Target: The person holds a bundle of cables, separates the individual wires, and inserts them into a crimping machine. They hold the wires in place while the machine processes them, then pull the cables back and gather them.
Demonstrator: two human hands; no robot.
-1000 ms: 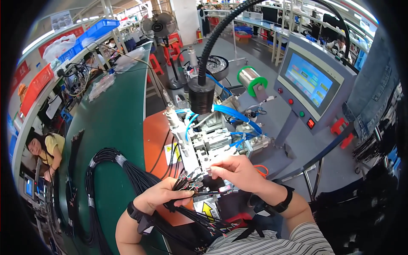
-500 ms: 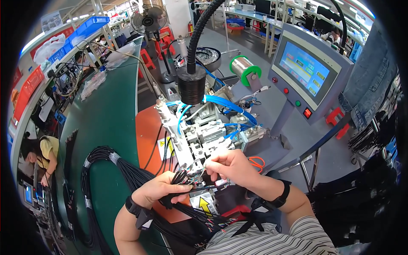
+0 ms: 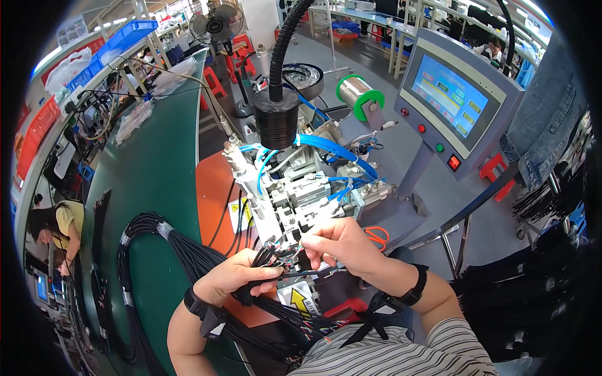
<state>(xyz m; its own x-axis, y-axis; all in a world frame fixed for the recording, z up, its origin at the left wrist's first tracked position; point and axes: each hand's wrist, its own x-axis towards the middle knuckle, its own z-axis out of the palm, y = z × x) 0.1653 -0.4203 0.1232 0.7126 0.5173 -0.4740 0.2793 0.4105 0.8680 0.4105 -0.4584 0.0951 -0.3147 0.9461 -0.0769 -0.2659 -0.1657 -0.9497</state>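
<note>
Both of our hands were closed on wires in the head view: our left hand had its grip wrapped round a bundle of black wires, and our right hand pinched a single thin wire between fingertips, just in front of the small machine. That bundle trailed off to the left, looping over the green table, and more of it lay below our wrists.

We judged the main risk was our fingertips, held so near the metal jaws of the machine that a slip could nip them. We also thought the slack loops might snag or tug the pinched wire out of line, since the bundle was thick and springy.

The wires looked smooth, glossy and limp, tied here and there with pale tape. Hard, blocky grey metal made up the machine, fed by soft blue tubes and a ribbed black hose. A boxy grey screen stood to the right.
</note>
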